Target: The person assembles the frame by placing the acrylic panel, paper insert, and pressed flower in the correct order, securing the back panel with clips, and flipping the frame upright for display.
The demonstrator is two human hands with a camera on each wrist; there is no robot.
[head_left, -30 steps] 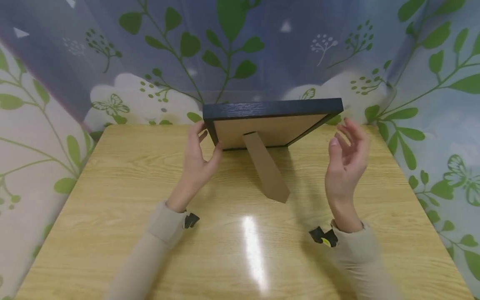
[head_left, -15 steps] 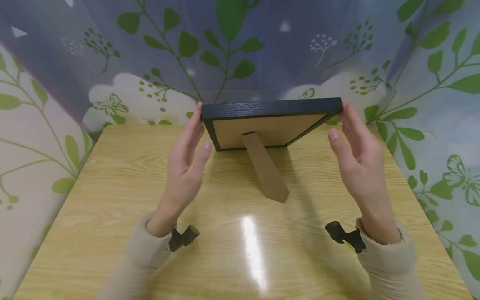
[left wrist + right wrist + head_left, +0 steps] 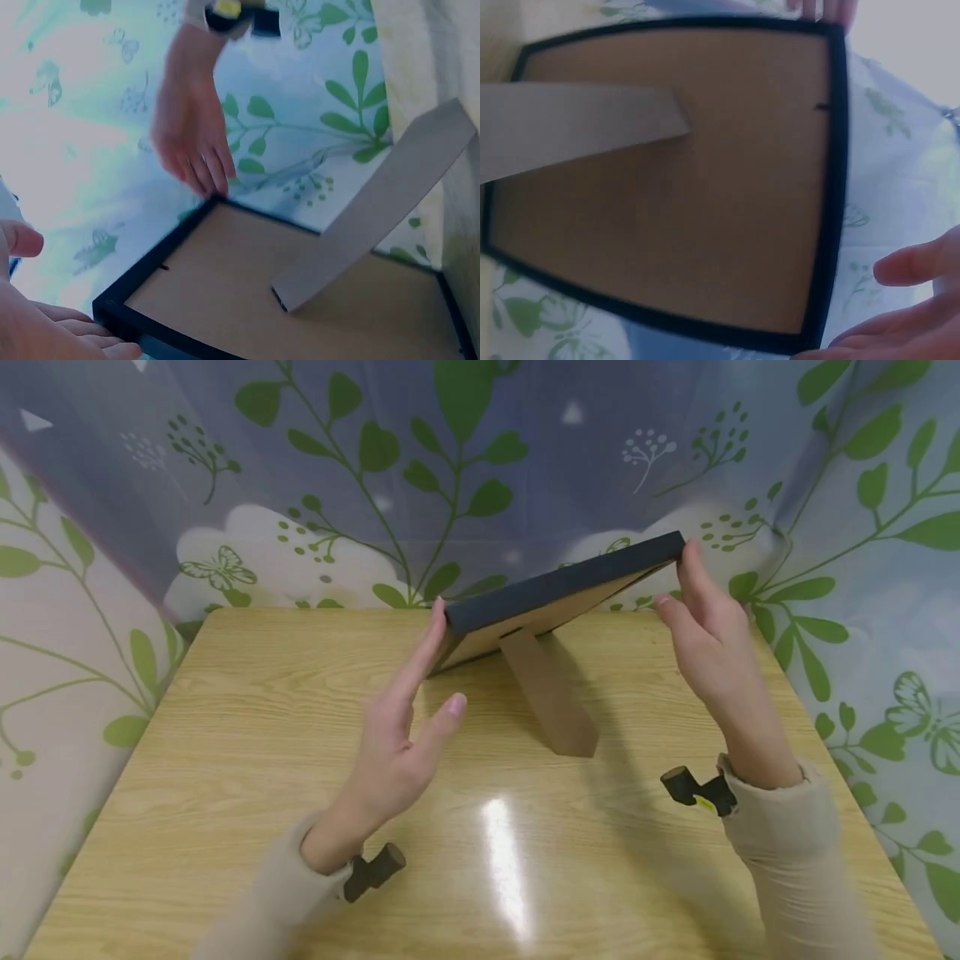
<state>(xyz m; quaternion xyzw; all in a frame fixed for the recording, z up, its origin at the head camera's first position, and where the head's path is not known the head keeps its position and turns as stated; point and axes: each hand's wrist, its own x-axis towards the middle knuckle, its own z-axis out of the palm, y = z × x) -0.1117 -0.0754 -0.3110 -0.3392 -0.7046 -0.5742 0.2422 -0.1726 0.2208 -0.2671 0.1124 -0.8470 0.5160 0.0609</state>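
Note:
A black-edged picture frame stands at the back of the table, its brown backing board towards me. A cardboard easel leg slants from the backing down to the tabletop. My left hand touches the frame's left upper corner with straight fingers, its thumb held away. At the opposite upper corner, the extended fingers of my right hand rest against the side, and that thumb is also apart from the frame. The left wrist view shows both hands at the corners. The frame's front side is hidden.
The frame stands on a light wood-grain table. Behind it hangs a blue and white curtain with green leaves, and similar patterned cloth flanks the right side. A bright reflection streaks the tabletop in front.
Both hands have come to the frame's sides. The frame has turned, its left end nearer me and its right end farther back, and the leg has shifted slightly right.

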